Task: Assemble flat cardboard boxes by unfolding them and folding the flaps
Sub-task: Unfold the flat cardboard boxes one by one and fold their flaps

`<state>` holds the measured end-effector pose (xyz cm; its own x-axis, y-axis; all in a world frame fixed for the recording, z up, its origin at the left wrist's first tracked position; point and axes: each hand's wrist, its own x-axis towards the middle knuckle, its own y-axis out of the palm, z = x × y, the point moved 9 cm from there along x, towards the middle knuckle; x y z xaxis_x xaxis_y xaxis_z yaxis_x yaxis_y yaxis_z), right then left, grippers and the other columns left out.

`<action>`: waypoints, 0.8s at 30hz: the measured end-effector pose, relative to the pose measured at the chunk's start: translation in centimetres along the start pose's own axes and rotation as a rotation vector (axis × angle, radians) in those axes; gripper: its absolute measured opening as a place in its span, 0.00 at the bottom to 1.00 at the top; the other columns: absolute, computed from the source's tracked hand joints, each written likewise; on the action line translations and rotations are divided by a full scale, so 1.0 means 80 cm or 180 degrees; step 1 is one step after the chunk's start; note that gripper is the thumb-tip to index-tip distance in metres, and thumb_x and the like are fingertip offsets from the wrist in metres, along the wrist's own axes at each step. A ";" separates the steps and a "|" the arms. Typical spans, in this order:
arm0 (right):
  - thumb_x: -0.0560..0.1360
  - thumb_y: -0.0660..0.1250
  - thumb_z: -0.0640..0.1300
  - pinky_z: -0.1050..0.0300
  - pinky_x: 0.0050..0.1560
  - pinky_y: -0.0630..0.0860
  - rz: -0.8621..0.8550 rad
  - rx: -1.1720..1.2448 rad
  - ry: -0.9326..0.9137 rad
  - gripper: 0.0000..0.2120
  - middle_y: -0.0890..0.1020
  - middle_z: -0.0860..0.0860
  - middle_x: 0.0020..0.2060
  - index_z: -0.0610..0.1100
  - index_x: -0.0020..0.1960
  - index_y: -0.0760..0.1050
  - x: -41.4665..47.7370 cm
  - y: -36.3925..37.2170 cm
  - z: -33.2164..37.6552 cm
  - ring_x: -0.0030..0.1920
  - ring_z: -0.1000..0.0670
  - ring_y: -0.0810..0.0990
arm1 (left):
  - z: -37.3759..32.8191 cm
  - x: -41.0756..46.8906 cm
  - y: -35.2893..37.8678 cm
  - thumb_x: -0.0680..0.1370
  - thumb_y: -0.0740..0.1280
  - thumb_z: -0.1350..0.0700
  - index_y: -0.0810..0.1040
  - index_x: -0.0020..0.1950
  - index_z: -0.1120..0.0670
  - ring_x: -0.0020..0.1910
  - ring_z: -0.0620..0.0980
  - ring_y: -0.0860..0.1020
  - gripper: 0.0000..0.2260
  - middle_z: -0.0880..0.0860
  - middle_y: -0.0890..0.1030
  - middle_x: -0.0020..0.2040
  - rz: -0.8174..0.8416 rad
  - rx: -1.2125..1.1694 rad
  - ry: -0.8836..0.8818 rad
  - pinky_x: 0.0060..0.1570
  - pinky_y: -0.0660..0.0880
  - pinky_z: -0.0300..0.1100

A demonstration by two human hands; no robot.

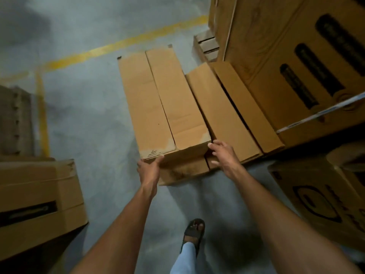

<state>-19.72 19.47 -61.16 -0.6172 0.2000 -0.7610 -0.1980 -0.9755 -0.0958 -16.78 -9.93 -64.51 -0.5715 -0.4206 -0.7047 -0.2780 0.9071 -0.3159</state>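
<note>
Head view: the box (167, 99), flaps folded shut, lies at 12 o'clock on the floor (88, 115). At its 7 o'clock corner the left hand (149, 171) grips. At 5 o'clock the right hand (223, 155) touches with spread fingers. This box seems finished; moving it aside would need a two-handed lift.

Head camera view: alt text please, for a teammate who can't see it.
Two bare hands are at the near end of a long cardboard box with top flaps folded shut: left hand grips its left corner, right hand touches its right corner, fingers spread. A similar box lies alongside on the right, beside stacked printed cartons.
</note>
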 end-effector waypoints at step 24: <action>0.72 0.73 0.61 0.24 0.44 0.79 -0.0240 0.0516 -0.1049 0.40 0.69 0.42 0.74 0.51 0.78 0.64 -0.117 0.005 0.120 0.69 0.36 0.73 | -0.174 -0.112 -0.103 0.76 0.73 0.43 0.63 0.64 0.53 0.46 0.49 0.73 0.27 0.51 0.74 0.50 0.0126 -0.0614 0.1272 0.39 0.68 0.44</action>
<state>-21.34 18.06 -47.94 -0.8030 0.3152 -0.5058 -0.3539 -0.9351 -0.0209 -20.10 -13.82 -46.79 -0.8276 -0.3928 -0.4010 -0.3672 0.9192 -0.1425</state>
